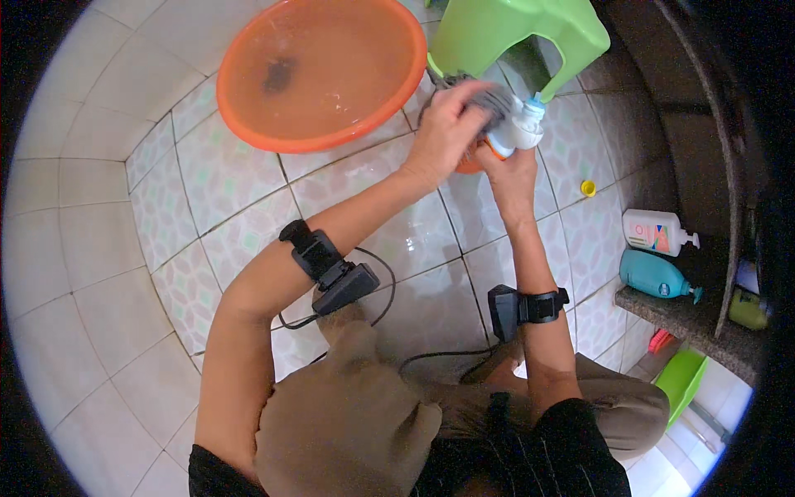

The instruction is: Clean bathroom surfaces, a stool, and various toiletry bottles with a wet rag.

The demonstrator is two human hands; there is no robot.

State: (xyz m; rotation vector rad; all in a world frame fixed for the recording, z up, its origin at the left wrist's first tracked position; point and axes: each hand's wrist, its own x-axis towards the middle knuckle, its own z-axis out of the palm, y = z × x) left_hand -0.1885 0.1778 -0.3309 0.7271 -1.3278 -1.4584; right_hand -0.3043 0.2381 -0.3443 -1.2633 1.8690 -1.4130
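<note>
My left hand [447,137] is closed on a wet-looking grey cloth [490,101] and presses it against a white, bottle-like object [525,128] with a light-blue tip. Around the lower part of that object my right hand [509,178] is wrapped, holding it up over the floor. An orange edge shows beside my right fingers; I cannot tell whether it belongs to the object or to an orange item [469,164] partly hidden below my hands. The cloth and left fingers are slightly blurred.
An orange basin [248,137] of cloudy water, with a dark patch in it, stands at the far left. Behind my hands is a green plastic stool [497,25]. A yellow cap [588,189] lies on the tiles. White [652,231] and teal [654,274] pump bottles rest on a stone ledge [704,331] at right.
</note>
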